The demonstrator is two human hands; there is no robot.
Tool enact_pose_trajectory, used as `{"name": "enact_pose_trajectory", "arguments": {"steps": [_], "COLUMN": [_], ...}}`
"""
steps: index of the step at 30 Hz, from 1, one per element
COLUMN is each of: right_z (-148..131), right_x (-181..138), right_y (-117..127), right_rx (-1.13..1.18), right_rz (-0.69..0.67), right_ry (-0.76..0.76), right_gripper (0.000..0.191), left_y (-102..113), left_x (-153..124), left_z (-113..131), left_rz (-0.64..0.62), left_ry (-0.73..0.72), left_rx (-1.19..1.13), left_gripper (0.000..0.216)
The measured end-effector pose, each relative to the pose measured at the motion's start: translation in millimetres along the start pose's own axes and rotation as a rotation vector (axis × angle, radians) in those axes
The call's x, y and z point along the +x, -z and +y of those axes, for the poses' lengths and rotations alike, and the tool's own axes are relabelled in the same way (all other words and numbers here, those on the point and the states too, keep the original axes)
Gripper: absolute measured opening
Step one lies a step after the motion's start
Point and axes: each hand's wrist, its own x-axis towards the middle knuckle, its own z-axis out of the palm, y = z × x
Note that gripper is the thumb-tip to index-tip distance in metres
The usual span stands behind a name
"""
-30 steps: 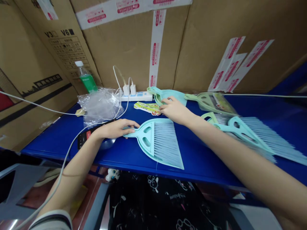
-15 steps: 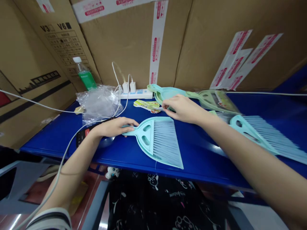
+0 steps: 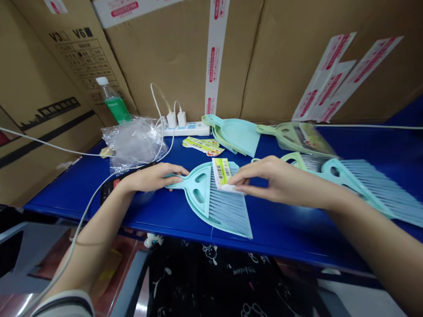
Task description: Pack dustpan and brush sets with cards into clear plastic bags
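My left hand (image 3: 160,177) is closed round the handle end of a light-blue dustpan (image 3: 194,204) with a matching hand brush (image 3: 228,207) lying in it, bristles to the right. Between thumb and fingers my right hand (image 3: 264,180) pinches a yellow-green and white printed card label (image 3: 222,171), held just over the brush bristles. Further back lie several similar printed labels (image 3: 203,145) on the blue table. Behind my right hand are stacked dustpans (image 3: 241,132), light blue over green.
A green brush in a clear bag (image 3: 297,136) and another light-blue brush (image 3: 357,185) lie at the right. At the left are a plastic bag (image 3: 132,143), a phone (image 3: 107,189), a bottle (image 3: 115,105) and a power strip (image 3: 193,128) with cables. Cardboard (image 3: 165,57) stands behind.
My right hand has come from the labels at the back toward me, bringing one label over the brush. My left hand stays on the dustpan handle.
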Motion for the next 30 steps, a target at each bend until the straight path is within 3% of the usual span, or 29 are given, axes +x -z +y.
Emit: {"name": "enact_pose_trajectory", "arguments": {"steps": [4, 7, 11, 15, 22, 30], "right_z": [-8, -5, 11, 20, 14, 13], "right_x": [-2, -4, -7, -9, -7, -8], "right_y": [-3, -5, -17, -32, -38, -39], "right_rx": [0.092, 0.023, -0.246, -0.332, -0.422, -0.444], "right_rz": [-0.130, -0.114, 0.011, -0.084, -0.137, -0.094], "right_ry": [0.025, 0.035, 0.003, -0.049, -0.120, -0.098], "right_gripper": [0.022, 0.026, 0.055, 0.077, 0.079, 0.076], "left_y": [-1, -1, -1, -1, -1, -1], "left_x": [0, 1, 1, 0, 0, 0], "left_z": [1, 2, 2, 1, 3, 4], "left_rz": [0.010, -0.003, -0.002, 0.012, 0.012, 0.014], "left_ry": [0.011, 0.023, 0.014, -0.001, -0.034, -0.038], "left_rx": [0.006, 0.003, 0.005, 0.025, 0.047, 0.061], "left_gripper": [0.034, 0.034, 0.035, 0.036, 0.033, 0.033]}}
